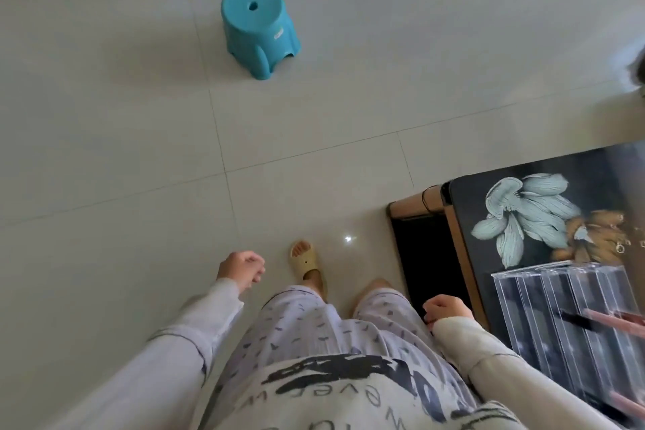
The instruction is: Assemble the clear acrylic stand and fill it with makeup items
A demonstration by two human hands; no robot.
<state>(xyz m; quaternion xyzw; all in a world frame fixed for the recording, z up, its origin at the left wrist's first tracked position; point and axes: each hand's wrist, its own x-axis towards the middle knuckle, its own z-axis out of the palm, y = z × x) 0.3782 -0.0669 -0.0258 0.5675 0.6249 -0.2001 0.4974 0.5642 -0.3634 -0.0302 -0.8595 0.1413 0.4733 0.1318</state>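
Stand (565,318) sits on the table (469,199) at the right, clear, with many thin slots and pink sticks (609,318) poking out. Left hand (241,269) and right hand (446,309) hang loose, holding nothing.

Open floor (122,150) ahead (blue stool (260,28) aside); table (544,220) crowds right.
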